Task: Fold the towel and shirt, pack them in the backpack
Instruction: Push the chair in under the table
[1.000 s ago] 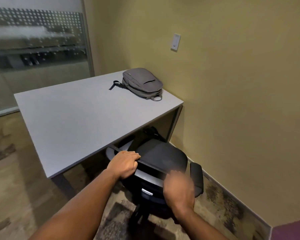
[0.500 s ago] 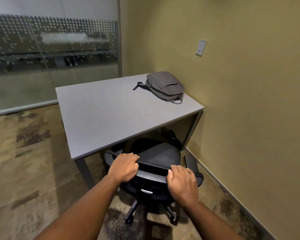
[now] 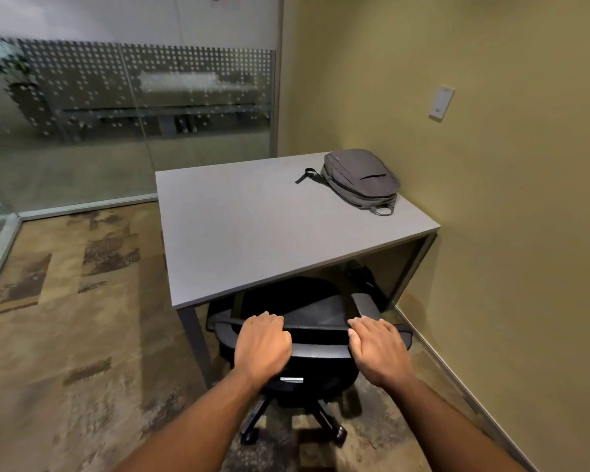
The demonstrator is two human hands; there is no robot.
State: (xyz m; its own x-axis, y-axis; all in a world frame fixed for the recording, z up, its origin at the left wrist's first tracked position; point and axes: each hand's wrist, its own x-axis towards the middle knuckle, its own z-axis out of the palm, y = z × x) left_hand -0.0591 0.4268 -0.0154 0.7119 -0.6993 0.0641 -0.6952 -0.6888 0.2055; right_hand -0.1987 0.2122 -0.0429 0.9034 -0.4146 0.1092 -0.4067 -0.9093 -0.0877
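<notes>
A grey backpack (image 3: pixel 361 177) lies flat and closed at the far right corner of the grey table (image 3: pixel 252 226), its strap trailing to the left. No towel or shirt is in view. A black office chair (image 3: pixel 315 321) stands tucked partly under the table's near edge. My left hand (image 3: pixel 263 347) grips the top of the chair's backrest on the left. My right hand (image 3: pixel 380 350) grips the same backrest top on the right. Both hands are far from the backpack.
A yellow wall with a white switch plate (image 3: pixel 441 103) runs along the right. A frosted glass partition (image 3: pixel 126 107) closes the back. Patterned carpet (image 3: pixel 65 335) spreads to the left of the table. The chair's wheeled base (image 3: pixel 293 424) sits between my arms.
The view has swung left and pulled back, so the table and backpack sit further right. My right hand, blurred in motion a second ago, has settled on the chair's backrest.
</notes>
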